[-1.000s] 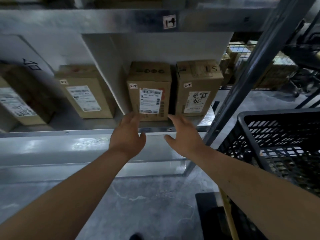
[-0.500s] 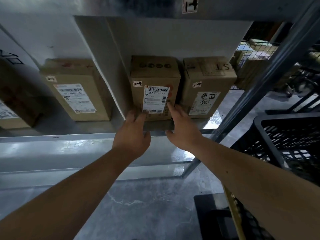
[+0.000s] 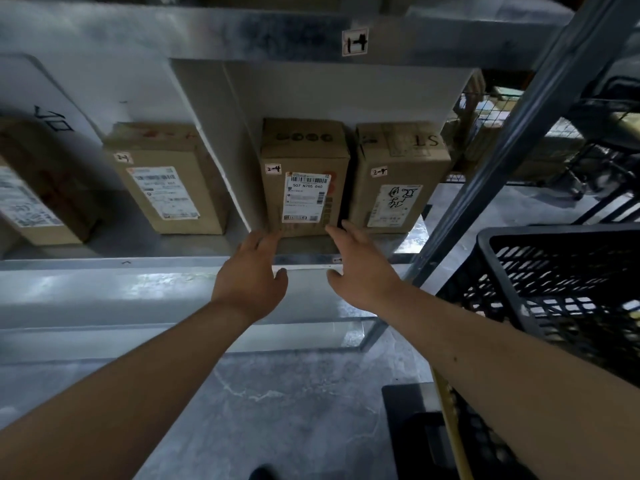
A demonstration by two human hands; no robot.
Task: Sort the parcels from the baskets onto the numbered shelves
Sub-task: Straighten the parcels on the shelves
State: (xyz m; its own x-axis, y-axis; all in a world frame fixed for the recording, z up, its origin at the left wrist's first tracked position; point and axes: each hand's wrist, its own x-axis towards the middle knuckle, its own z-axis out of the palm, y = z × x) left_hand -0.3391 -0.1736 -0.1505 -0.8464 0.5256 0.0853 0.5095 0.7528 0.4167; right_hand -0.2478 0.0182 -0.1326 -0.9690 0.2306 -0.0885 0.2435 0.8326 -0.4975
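**Parcel seated on shelf: release-stage hazards**

The parcel stands upright on the shelf, set back from its front edge, just right of the slanted divider panel. A small tag on its face reads 2-4, matching the tag on the neighbouring box just to its right. A narrow dark gap separates the two.

The left hand is extended with straight fingers, the tips at the parcel's lower left corner. The right hand is likewise flat-fingered, tips at the lower right corner. Neither hand grips anything; whether the fingertips actually touch the cardboard cannot be told.

Judged status: placement is essentially complete; what remains is squaring or release.

Possible faults from this position:
- Uneven pressure at one lower corner could twist the parcel against the divider panel or into the neighbouring box, hiding its label.
- Pushing only at the base could tip the tall box backward.
- A fingertip catching the bottom edge during withdrawal could drag the parcel toward the shelf's front edge.

The black basket stands to the right, beyond the shelf upright.
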